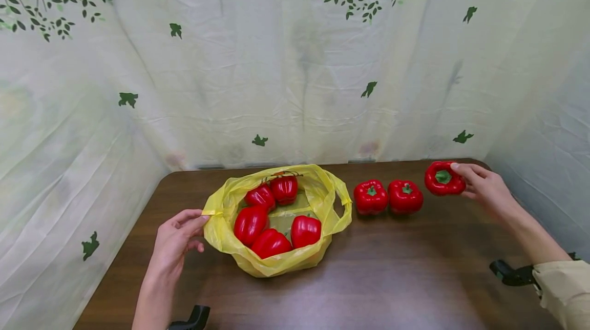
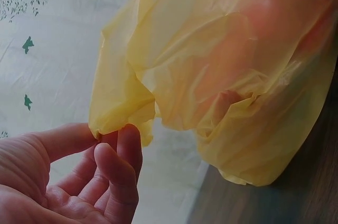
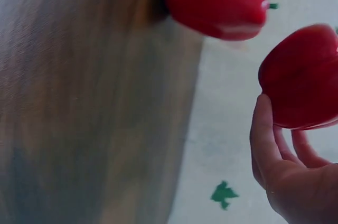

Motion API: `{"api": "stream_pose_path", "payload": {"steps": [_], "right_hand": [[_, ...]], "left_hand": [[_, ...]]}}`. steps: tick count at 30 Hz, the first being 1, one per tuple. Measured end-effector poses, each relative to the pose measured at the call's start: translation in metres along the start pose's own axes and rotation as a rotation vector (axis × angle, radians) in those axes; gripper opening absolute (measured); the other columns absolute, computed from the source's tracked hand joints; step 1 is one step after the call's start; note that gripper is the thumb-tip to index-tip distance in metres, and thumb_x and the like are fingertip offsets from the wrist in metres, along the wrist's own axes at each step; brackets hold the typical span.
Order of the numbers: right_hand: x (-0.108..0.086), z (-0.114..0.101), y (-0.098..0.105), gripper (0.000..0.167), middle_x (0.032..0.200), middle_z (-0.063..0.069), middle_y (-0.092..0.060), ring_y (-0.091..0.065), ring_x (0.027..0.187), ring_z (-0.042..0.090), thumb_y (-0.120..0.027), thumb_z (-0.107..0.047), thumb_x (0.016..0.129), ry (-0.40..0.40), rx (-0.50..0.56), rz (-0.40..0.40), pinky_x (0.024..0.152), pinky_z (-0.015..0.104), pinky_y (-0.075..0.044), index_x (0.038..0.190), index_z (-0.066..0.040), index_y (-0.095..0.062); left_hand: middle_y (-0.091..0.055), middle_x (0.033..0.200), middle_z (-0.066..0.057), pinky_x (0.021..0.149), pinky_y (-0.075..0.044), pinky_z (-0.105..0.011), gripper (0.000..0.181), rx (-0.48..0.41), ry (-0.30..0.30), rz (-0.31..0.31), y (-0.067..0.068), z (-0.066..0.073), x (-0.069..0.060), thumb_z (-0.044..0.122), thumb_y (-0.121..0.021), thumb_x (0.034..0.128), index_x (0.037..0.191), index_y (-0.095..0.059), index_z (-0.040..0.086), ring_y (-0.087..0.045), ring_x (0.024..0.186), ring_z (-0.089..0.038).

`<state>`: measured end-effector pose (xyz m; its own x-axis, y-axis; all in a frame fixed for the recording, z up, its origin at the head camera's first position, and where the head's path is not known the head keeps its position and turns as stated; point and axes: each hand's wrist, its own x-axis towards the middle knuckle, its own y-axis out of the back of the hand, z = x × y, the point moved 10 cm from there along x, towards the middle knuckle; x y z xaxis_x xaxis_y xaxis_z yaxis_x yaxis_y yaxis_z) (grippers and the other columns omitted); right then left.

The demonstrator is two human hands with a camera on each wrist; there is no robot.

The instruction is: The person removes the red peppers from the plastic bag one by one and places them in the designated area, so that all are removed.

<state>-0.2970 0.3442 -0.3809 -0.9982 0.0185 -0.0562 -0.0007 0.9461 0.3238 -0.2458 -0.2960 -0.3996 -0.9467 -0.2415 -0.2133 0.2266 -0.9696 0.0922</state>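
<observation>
A yellow plastic bag [image 1: 276, 267] stands on the table with its mouth spread wide. Inside it lie several red bell peppers [image 1: 251, 225], and a thin dark stem shows along the far rim. My left hand [image 1: 177, 240] pinches the bag's left edge between thumb and finger; the left wrist view shows the thin film [image 2: 119, 97] in that pinch. Off to the right, my right hand [image 1: 484, 186] holds a red bell pepper [image 1: 438, 186] by its side, its green stem facing the head camera. In the right wrist view, this pepper [image 3: 303, 78] appears raised off the table.
Two more red bell peppers, a left one [image 1: 371, 198] and a right one [image 1: 405, 197], stand side by side between the bag and my right hand. Behind the brown wooden table [image 1: 392, 279] hangs a pale curtain [image 1: 276, 89] with green leaf prints.
</observation>
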Motion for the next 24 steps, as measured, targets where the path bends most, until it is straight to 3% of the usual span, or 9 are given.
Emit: {"api": "stream_pose_path", "payload": {"steps": [5, 8, 15, 21, 24], "right_hand": [[0.007, 0.023, -0.002, 0.064, 0.11, -0.009, -0.054, -0.064, 0.088, 0.005, -0.046, -0.049, 0.101, -0.055, -0.056, -0.037, 0.08, 0.024, -0.056, 0.142, 0.001, -0.04], [0.01, 0.034, -0.004, 0.075, 0.117, 0.0, -0.054, -0.065, 0.088, 0.005, -0.045, -0.052, 0.101, -0.084, -0.091, -0.059, 0.082, 0.028, -0.056, 0.147, 0.007, -0.033], [0.016, 0.055, -0.014, 0.08, 0.14, 0.031, -0.042, -0.068, 0.091, 0.013, -0.043, -0.055, 0.1, -0.147, -0.099, -0.119, 0.087, 0.04, -0.055, 0.147, 0.009, -0.03], [0.018, 0.066, -0.02, 0.081, 0.145, 0.037, -0.032, -0.067, 0.092, 0.018, -0.042, -0.053, 0.101, -0.165, -0.07, -0.148, 0.083, 0.041, -0.057, 0.148, 0.012, -0.026], [0.018, 0.069, -0.02, 0.081, 0.137, 0.034, -0.043, -0.069, 0.088, 0.018, -0.043, -0.053, 0.101, -0.174, -0.06, -0.133, 0.081, 0.042, -0.057, 0.146, 0.012, -0.029]], "left_hand": [[-0.07, 0.087, 0.001, 0.051, -0.055, -0.028, 0.025, -0.004, 0.008, 0.002, 0.0, -0.002, 0.0, 0.023, -0.075, 0.0896, 0.106, -0.064, 0.008, -0.064, 0.07, -0.017], [-0.07, 0.086, 0.001, 0.051, -0.054, -0.028, 0.024, -0.008, 0.006, 0.001, 0.0, -0.002, 0.001, 0.022, -0.075, 0.0897, 0.106, -0.064, 0.007, -0.064, 0.07, -0.017], [-0.07, 0.086, 0.001, 0.05, -0.054, -0.028, 0.023, -0.016, 0.004, 0.005, 0.001, -0.003, 0.003, 0.02, -0.074, 0.0903, 0.106, -0.064, 0.007, -0.063, 0.07, -0.017], [-0.07, 0.085, 0.001, 0.05, -0.054, -0.028, 0.02, -0.019, 0.003, 0.006, 0.001, -0.003, 0.003, 0.019, -0.073, 0.0906, 0.104, -0.065, 0.007, -0.063, 0.069, -0.017], [-0.07, 0.084, 0.0, 0.05, -0.054, -0.028, 0.019, -0.018, 0.0, 0.006, 0.002, -0.003, 0.003, 0.019, -0.073, 0.0906, 0.104, -0.065, 0.007, -0.063, 0.069, -0.017]]}}
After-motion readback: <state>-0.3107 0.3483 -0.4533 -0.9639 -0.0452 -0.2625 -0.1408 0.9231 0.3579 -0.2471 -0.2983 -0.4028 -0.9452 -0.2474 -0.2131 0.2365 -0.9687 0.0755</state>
